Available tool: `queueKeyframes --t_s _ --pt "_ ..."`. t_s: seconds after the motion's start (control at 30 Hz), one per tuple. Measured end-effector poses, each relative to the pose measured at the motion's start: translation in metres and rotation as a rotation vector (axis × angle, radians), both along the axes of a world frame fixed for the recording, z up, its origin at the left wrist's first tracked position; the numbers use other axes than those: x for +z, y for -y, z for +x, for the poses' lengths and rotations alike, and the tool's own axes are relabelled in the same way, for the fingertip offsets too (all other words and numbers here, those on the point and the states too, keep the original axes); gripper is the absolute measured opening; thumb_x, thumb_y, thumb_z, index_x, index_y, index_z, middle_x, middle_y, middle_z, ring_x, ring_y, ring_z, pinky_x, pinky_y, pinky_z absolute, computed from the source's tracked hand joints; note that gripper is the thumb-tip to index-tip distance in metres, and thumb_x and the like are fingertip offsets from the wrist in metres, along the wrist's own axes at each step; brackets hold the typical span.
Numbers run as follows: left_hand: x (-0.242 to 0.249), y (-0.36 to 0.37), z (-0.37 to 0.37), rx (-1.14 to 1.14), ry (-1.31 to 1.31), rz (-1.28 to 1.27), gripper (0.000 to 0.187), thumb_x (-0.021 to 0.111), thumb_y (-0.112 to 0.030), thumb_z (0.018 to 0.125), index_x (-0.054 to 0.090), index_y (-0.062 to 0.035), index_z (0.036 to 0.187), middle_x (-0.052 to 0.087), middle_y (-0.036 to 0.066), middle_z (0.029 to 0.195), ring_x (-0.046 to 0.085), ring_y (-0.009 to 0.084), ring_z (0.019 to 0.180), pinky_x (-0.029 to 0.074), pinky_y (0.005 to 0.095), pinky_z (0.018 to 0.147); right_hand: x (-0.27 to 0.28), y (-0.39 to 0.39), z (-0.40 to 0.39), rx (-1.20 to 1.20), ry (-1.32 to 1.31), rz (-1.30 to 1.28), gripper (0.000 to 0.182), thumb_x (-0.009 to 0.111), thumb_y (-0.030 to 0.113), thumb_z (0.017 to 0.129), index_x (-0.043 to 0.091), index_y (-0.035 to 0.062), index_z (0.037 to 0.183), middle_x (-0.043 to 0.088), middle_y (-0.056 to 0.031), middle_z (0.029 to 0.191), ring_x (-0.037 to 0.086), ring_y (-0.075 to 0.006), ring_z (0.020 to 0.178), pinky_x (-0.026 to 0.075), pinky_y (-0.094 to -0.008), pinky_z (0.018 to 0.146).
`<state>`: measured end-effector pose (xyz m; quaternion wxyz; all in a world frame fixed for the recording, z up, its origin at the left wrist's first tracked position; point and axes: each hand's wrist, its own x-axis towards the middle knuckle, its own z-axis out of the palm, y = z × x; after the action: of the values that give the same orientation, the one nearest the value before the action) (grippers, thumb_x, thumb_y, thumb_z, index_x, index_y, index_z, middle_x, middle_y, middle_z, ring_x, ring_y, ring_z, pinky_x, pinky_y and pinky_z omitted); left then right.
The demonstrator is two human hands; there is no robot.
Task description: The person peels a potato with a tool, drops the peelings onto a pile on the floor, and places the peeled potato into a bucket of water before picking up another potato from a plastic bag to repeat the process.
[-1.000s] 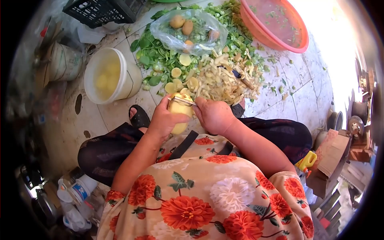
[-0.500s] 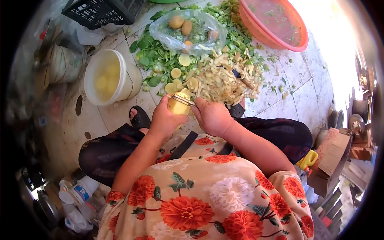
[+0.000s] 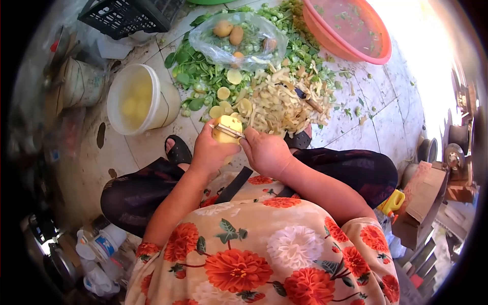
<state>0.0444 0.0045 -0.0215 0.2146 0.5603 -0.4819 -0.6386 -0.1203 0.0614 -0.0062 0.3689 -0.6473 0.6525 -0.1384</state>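
Note:
My left hand (image 3: 211, 147) is closed around a peeled yellow potato (image 3: 227, 123), held up in front of my lap. A metal peeler (image 3: 230, 130) lies across the potato's surface, its handle end closed in my right hand (image 3: 267, 152). Just beyond my hands, a heap of peelings (image 3: 279, 101) covers the floor, with several round pale slices (image 3: 223, 93) at its left side. Behind the heap, a clear plastic bag (image 3: 203, 38) holds several unpeeled potatoes (image 3: 236, 35). A knife handle (image 3: 314, 105) sticks out of the peelings.
To the left stands a white bucket (image 3: 161, 101) with peeled potatoes in liquid. Green leafy scraps (image 3: 188, 66) spread under the bag. At the far right is a pink basin (image 3: 311, 25) of water; a black crate (image 3: 124, 23) stands far left. A cardboard box (image 3: 422, 195) sits at the right.
The peeler has shifted slightly down the potato towards me, and my right hand has moved a little with it. My left hand keeps its hold on the potato.

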Motion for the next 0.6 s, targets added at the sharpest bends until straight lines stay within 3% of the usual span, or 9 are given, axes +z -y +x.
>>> queueKeyframes --t_s 0.17,0.33,0.37,0.47,0.6 --pt "0.004 -0.004 0.0 -0.007 -0.073 0.12 0.076 0.077 -0.003 0.061 0.046 0.001 0.13 0.061 0.008 0.109 0.061 0.0168 0.095 0.05 0.0288 0.084 0.001 0.008 -0.005 0.01 -0.018 0.072 0.026 0.048 0.027 0.096 0.052 0.002 0.092 0.066 -0.0191 0.078 0.065 -0.0384 0.072 0.051 -0.0484 0.063" --pt "0.007 -0.011 -0.002 -0.048 -0.042 0.154 0.076 0.077 0.0 0.06 0.046 0.0012 0.13 0.061 0.007 0.11 0.061 0.0166 0.095 0.05 0.029 0.084 -0.058 0.013 -0.034 -0.096 -0.107 0.21 0.03 0.046 0.028 0.096 0.055 -0.0003 0.092 0.065 -0.0245 0.081 0.062 -0.0447 0.078 0.049 -0.0522 0.073" --pt "0.007 -0.01 -0.003 -0.038 -0.072 0.138 0.076 0.077 0.0 0.06 0.046 0.001 0.13 0.06 0.007 0.11 0.06 0.0165 0.095 0.05 0.029 0.084 -0.059 0.013 -0.037 -0.21 -0.067 0.163 0.032 0.046 0.028 0.096 0.057 -0.0008 0.091 0.065 -0.0255 0.082 0.062 -0.0453 0.079 0.049 -0.0525 0.073" --pt "0.004 -0.01 -0.002 0.001 -0.091 0.105 0.076 0.076 0.0 0.06 0.046 0.0009 0.13 0.06 0.007 0.111 0.06 0.0164 0.096 0.05 0.0289 0.084 -0.038 0.016 -0.036 -0.186 -0.054 0.097 0.029 0.048 0.027 0.094 0.059 -0.0006 0.092 0.066 -0.0236 0.083 0.065 -0.0418 0.079 0.051 -0.0497 0.07" --pt "0.0 -0.001 0.0 0.053 -0.08 0.094 0.075 0.076 0.0 0.061 0.047 0.0007 0.13 0.06 0.006 0.11 0.06 0.0161 0.095 0.05 0.0287 0.084 -0.013 0.005 -0.014 -0.124 0.04 -0.005 0.029 0.048 0.027 0.094 0.056 -0.0005 0.09 0.065 -0.0237 0.08 0.064 -0.043 0.076 0.05 -0.0506 0.069"
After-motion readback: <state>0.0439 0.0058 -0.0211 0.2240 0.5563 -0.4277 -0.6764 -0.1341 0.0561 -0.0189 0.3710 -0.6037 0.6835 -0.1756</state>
